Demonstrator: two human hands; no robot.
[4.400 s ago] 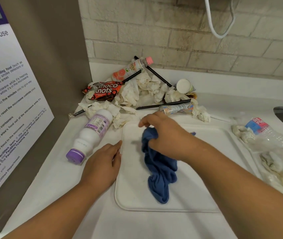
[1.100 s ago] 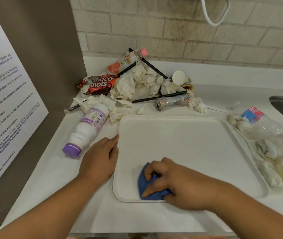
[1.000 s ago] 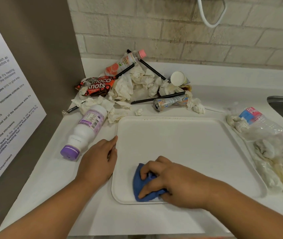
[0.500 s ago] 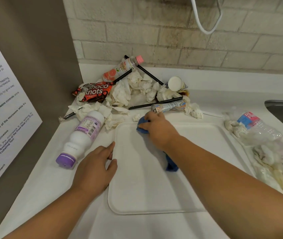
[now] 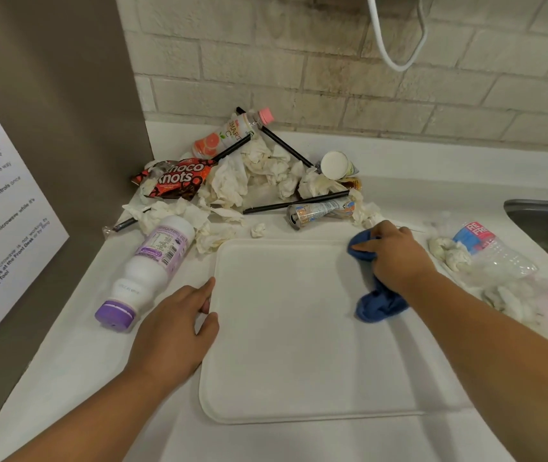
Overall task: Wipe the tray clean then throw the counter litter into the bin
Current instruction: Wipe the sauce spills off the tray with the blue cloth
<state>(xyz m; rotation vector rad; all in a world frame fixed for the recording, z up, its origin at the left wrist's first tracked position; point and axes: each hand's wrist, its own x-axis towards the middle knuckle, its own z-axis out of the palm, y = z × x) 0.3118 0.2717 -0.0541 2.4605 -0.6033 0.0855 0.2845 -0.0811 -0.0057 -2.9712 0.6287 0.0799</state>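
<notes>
Head view: I see tray [image 5: 282, 328], long axis left-right. Right hand [image 5: 396, 258] clamps cloth [image 5: 377, 305] in curled fingers — left hand [image 5: 172, 331] flat, fingers straight, on rim.

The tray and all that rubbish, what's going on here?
A person is cleaning the white tray. Their right hand grips a blue cloth and wipes near the tray's far right corner, while the left hand rests against the tray's left edge. The litter has not been thrown away yet: crumpled tissues, a snack wrapper and a purple-capped bottle lie on the counter around the tray.
</notes>
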